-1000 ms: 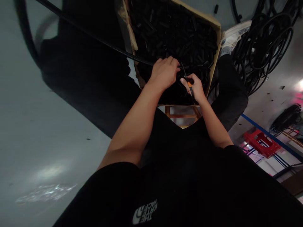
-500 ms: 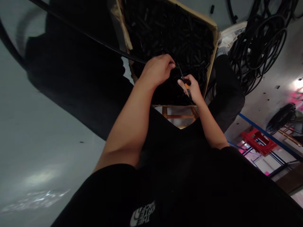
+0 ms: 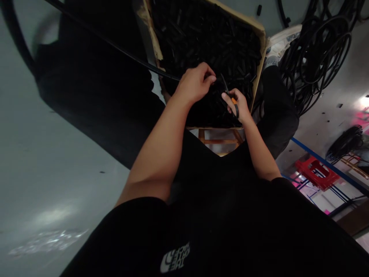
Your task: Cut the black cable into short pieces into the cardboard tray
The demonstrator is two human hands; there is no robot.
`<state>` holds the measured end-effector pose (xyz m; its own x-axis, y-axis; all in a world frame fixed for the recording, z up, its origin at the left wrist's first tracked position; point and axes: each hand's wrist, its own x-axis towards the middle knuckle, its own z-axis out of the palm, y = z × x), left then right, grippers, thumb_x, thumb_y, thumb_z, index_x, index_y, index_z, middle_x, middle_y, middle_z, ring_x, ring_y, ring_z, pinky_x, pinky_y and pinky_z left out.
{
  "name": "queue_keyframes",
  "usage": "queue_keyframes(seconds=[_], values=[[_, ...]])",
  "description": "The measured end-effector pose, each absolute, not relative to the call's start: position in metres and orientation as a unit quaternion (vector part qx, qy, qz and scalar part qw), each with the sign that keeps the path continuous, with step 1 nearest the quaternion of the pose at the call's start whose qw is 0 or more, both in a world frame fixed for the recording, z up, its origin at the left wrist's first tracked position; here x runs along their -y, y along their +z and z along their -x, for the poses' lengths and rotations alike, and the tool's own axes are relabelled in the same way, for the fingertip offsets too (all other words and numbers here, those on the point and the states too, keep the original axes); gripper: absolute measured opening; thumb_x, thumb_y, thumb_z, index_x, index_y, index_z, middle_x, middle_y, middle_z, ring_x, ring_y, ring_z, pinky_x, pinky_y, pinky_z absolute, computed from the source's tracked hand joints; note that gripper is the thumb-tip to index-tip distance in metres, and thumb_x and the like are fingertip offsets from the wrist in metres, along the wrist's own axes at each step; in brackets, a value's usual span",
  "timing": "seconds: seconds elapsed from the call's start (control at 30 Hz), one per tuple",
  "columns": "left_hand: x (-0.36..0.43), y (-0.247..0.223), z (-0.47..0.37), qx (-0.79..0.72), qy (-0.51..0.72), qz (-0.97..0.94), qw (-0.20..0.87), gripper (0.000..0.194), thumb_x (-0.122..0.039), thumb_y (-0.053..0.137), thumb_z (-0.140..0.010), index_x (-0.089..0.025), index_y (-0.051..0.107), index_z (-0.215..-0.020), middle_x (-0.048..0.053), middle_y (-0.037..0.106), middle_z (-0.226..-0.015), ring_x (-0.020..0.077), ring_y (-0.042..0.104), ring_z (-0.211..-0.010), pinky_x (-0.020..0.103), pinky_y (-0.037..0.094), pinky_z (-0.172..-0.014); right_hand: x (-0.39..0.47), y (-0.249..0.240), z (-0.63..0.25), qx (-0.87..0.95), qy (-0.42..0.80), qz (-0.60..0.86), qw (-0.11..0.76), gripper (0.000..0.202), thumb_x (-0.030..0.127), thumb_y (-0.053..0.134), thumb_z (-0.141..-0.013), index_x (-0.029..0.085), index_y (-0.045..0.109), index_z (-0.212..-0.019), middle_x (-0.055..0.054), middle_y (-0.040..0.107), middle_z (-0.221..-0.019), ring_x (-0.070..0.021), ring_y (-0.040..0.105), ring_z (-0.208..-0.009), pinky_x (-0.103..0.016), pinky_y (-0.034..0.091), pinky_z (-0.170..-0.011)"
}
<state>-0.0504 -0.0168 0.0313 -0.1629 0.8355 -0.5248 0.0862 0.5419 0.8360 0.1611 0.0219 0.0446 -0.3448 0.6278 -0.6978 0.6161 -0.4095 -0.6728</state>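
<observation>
My left hand is closed around a long black hose, which runs in from the upper left across my leg. The hose's end lies near my left fingertips and is hard to make out against the dark pieces below. In my right hand is a pair of scissors with orange and black handles, its blades pointing up beside the left fingertips. Under both hands stands a cardboard box filled with short cut black tube pieces.
The box rests on a wooden stool between my legs. Coiled black hose lies on the floor at the right, by my shoe. Farther right are a red plastic stool, a blue metal frame and another dark coil.
My right hand with the scissors has shifted slightly right, away from the left fingertips. My left hand, still on the hose, has moved a little right. The loop at upper left has swung.
</observation>
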Motion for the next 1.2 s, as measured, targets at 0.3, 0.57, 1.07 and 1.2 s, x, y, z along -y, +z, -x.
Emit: queue_keyframes(seconds=[0.3, 0.57, 1.07, 1.2], values=[[0.019, 0.036, 0.051, -0.665, 0.379, -0.299, 0.570, 0.038, -0.059, 0.074, -0.099, -0.031, 0.059, -0.120, -0.004, 0.074, -0.097, 0.0260, 0.053, -0.139, 0.045, 0.032, -0.119, -0.008, 0.066, -0.166, 0.575, 0.588, 0.569, -0.008, 0.069, 0.083, 0.090, -0.085, 0.028, 0.053, -0.103, 0.001, 0.056, -0.087, -0.0196, 0.064, -0.085, -0.035, 0.065, -0.074], [0.011, 0.047, 0.046, -0.658, 0.435, -0.293, 0.540, 0.052, -0.073, 0.072, -0.096, -0.032, 0.065, -0.127, 0.004, 0.081, -0.130, 0.0318, 0.060, -0.145, 0.050, 0.047, -0.120, -0.011, 0.049, -0.160, 0.605, 0.574, 0.552, 0.003, 0.065, 0.084, 0.084, -0.090, 0.029, 0.052, -0.104, 0.001, 0.055, -0.088, -0.0195, 0.061, -0.084, -0.034, 0.061, -0.070], [0.086, 0.233, 0.050, -0.665, 0.425, -0.304, 0.533, 0.071, -0.072, 0.005, -0.116, -0.050, 0.056, -0.161, 0.001, 0.068, -0.155, 0.0354, 0.058, -0.165, 0.053, 0.064, -0.112, 0.013, 0.102, -0.180, 0.629, 0.561, 0.528, 0.098, 0.063, 0.080, 0.086, -0.086, 0.028, 0.052, -0.097, 0.001, 0.054, -0.088, -0.0191, 0.058, -0.082, -0.037, 0.063, -0.073], [0.097, 0.226, 0.041, -0.599, 0.587, -0.193, 0.509, 0.078, -0.078, 0.006, -0.115, -0.030, 0.067, -0.104, 0.008, 0.068, -0.097, 0.0250, 0.078, -0.105, 0.043, 0.070, -0.091, 0.019, 0.114, -0.177, 0.636, 0.567, 0.511, 0.111, 0.064, 0.081, 0.086, -0.086, 0.028, 0.052, -0.098, 0.001, 0.052, -0.088, -0.0189, 0.057, -0.081, -0.036, 0.063, -0.070]])
